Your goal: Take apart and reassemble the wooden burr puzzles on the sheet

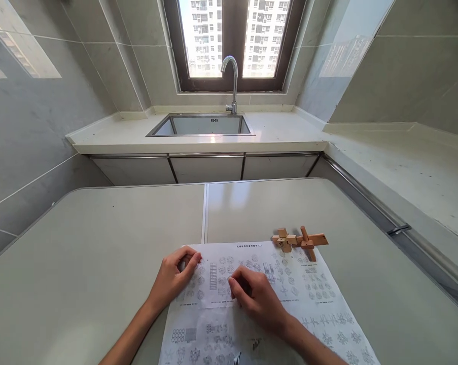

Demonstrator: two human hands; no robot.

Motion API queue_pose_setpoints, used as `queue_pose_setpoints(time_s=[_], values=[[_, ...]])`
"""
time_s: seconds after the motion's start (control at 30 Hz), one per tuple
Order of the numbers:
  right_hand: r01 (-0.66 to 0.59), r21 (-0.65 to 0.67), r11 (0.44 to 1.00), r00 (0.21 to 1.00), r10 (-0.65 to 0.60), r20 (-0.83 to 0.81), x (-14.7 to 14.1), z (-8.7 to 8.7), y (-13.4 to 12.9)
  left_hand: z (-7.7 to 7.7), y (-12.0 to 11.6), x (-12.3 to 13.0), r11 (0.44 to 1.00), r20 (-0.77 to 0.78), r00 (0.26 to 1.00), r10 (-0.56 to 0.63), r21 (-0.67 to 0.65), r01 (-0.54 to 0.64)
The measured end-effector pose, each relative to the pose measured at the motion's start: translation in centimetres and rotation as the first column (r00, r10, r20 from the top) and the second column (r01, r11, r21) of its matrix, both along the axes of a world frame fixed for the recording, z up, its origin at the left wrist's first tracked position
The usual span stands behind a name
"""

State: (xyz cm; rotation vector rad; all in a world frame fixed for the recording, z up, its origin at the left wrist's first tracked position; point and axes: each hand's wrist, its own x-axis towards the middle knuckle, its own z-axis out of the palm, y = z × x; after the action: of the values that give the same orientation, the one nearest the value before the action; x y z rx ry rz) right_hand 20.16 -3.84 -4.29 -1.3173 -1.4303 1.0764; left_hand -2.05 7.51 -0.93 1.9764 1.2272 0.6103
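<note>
A large printed sheet (221, 314) with rows of small line diagrams lies on the table. My left hand (177, 274) rests at its upper left corner, fingers curled and thumb tip close to the index finger. Over the middle of the sheet, my right hand (257, 299) is loosely closed, thumb against the bent fingers, and no object shows in it. Past the sheet's top right corner are two small cross-shaped wooden puzzles: one (284, 240) with dark markings, the other (309, 244) with longer sticks poking out. They lie side by side, apart from both hands.
The pale table (80, 263) has a seam down its middle. Beyond it stands a white counter (282, 126) with a sink (198, 135) and a chrome faucet (234, 86) below a window. Another counter (415, 167) runs along the right; a tiled wall (31, 116) bounds the left.
</note>
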Motion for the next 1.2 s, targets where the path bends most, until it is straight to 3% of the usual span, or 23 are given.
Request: queue_pose_setpoints(time_s=[0.2, 0.43, 1.2], values=[[-0.008, 0.006, 1.0, 1.0, 0.008, 0.003, 0.1, 0.07, 0.05, 0.15, 0.22, 0.25, 1.0, -0.008, 1.0, 0.018, -0.004, -0.018], [0.007, -0.047, 0.999, 0.986, -0.015, -0.165, 0.62, 0.76, 0.33, 0.06, 0.44, 0.42, 1.0, -0.021, 1.0, 0.003, 0.002, -0.003], [0.02, -0.019, 1.0, 0.99, -0.022, -0.137, 0.44, 0.6, 0.27, 0.02, 0.49, 0.58, 0.999, -0.036, 0.999, -0.017, 0.027, 0.018]])
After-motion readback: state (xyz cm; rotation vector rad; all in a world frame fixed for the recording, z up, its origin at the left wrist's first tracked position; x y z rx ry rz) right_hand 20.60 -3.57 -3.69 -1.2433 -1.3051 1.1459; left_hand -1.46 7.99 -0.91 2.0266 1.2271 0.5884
